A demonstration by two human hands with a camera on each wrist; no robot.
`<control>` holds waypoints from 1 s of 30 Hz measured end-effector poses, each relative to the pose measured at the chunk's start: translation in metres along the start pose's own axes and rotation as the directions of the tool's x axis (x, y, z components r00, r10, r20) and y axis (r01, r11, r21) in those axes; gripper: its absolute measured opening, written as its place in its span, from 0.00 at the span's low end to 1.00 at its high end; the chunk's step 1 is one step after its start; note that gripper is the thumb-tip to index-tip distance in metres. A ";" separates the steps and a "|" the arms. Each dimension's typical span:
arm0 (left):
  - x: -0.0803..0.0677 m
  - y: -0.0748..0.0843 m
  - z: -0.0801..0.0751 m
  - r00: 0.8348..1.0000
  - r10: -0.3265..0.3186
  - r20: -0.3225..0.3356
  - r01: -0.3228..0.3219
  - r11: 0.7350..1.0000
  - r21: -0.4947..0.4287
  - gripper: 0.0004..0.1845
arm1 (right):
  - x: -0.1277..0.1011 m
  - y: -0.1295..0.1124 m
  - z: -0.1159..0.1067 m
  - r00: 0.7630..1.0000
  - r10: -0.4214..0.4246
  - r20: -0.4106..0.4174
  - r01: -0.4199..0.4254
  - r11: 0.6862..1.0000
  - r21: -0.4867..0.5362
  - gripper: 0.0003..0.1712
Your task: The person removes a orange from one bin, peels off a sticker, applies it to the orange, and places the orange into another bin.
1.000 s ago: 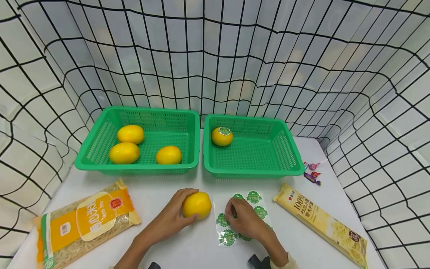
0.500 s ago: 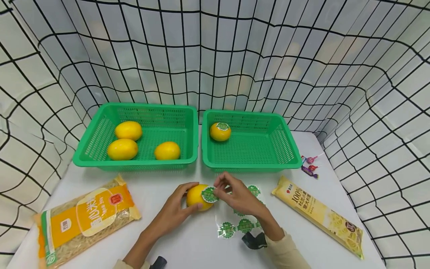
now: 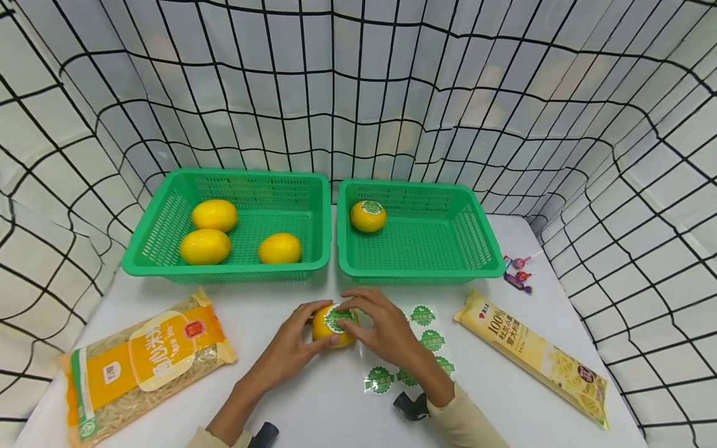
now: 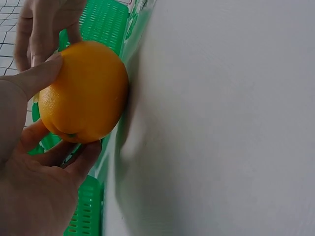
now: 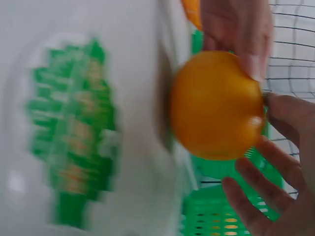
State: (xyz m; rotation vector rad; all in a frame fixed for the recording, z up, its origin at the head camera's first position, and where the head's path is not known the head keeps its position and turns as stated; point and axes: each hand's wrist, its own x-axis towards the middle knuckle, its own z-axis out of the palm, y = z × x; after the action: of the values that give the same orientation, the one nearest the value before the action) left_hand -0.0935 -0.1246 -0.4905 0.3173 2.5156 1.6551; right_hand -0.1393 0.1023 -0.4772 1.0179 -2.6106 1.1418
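My left hand grips an orange from its left side, thumb in front and fingers behind, low over the white table. A round green-and-white sticker lies on the orange's upper face. Fingers of my right hand press at this sticker, spread and loosely bent. In the left wrist view the orange shows its stem end; the sticker is out of sight there. Under and beside my right hand lies a clear sheet of green stickers, partly covered by that hand.
Behind the hands stand two green baskets: the left basket holds 3 oranges, the right basket one stickered orange. A grain bag lies left, a pasta packet right, with candies beyond. Black netting surrounds the table.
My right hand has lifted a sticker off the sheet, brought it left to the orange and laid it on. My left hand has kept its grip and shifted slightly.
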 end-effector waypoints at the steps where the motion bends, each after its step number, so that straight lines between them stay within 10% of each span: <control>1: 0.000 0.000 -0.001 1.000 -0.008 0.000 0.008 1.000 -0.008 0.38 | -0.001 0.001 0.002 1.000 0.001 -0.005 -0.001 1.000 0.013 0.17; 19: 0.005 0.000 0.011 0.984 -0.133 -0.121 0.097 0.960 -0.264 0.15 | -0.015 0.011 0.020 0.996 0.056 -0.064 -0.053 0.997 0.050 0.22; 30: 0.006 0.003 0.014 0.956 -0.235 -0.177 0.169 0.931 -0.322 0.10 | -0.025 -0.006 0.011 0.992 0.070 0.107 -0.029 0.936 -0.351 0.35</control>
State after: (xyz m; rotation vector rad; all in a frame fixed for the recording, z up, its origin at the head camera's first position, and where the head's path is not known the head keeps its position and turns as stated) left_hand -0.0958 -0.1097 -0.4932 -0.1559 2.2785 2.0413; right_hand -0.1148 0.1055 -0.4903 0.9714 -2.8052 0.6040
